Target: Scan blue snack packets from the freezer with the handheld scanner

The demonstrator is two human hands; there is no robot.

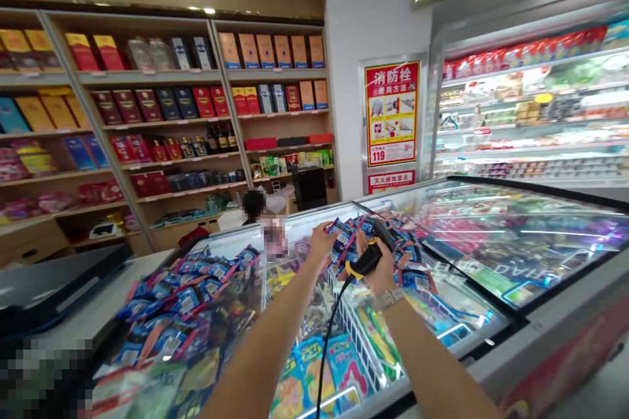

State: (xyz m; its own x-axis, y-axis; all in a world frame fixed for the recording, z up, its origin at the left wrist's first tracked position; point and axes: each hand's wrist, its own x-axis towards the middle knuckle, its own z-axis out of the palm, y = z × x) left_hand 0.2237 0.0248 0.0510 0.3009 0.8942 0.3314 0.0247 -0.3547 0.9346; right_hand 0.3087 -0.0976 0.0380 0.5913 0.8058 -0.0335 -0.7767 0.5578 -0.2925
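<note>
One black-and-yellow plastic handheld scanner (371,255) inside the curled right hand (383,272), wrapped closely around the handle, probably for a steady aim. Trails a thin black cord (325,350) below the grip, slack enough for free reach. Just left of the grip, the left hand (322,240) at a shiny blue-and-pink plastic packet (343,229); cannot tell whether pinching or merely touching. Under and around the grip, a heap of similar packets (415,275), apparently close for easy reach. Farther left, well apart, a second blue-and-pink heap (189,298), perhaps against mixing. Below, white wire baskets (354,334), dividing bagged goods.
</note>
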